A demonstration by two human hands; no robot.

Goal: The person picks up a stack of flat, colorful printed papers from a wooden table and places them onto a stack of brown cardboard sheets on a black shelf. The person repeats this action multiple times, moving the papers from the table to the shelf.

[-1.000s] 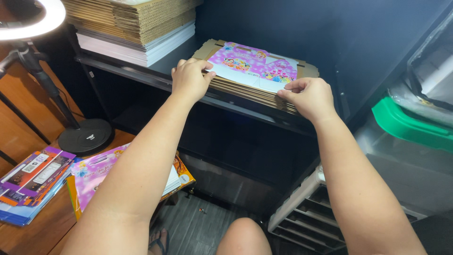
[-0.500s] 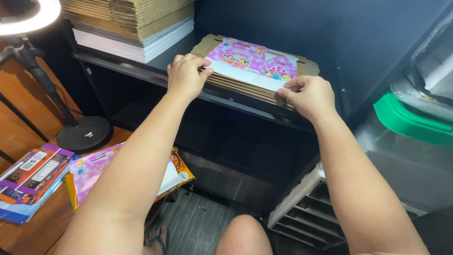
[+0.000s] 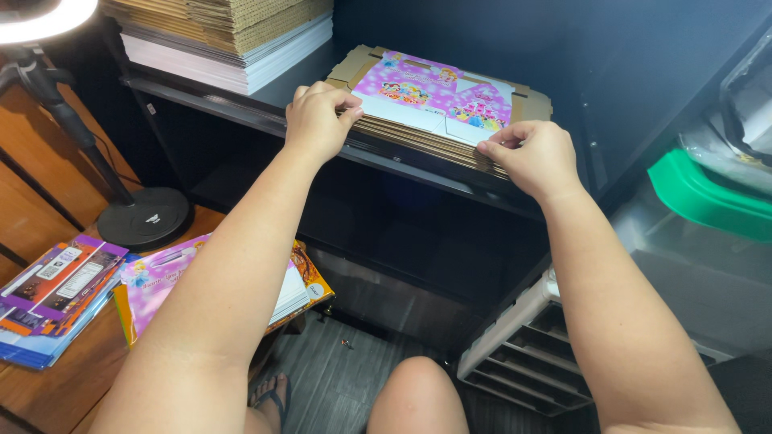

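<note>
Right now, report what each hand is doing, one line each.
Left hand: closed, pinching the near edge of the pink printed flat cardboard box blank atop the stack.
Right hand: closed, pinching the same blank's near right edge.

Box blank (image 3: 438,95): flat die-cut cardboard sheet, printed pink-purple with white dots and cartoon figures, white panels toward the near side. Lies face up atop the stack (image 3: 418,138). Stack: flattened brown corrugated blanks, edges roughly aligned, resting at the front edge of the dark shelf (image 3: 241,108).

Both hands (image 3: 318,120) on pink flat carton (image 3: 434,96)
</note>
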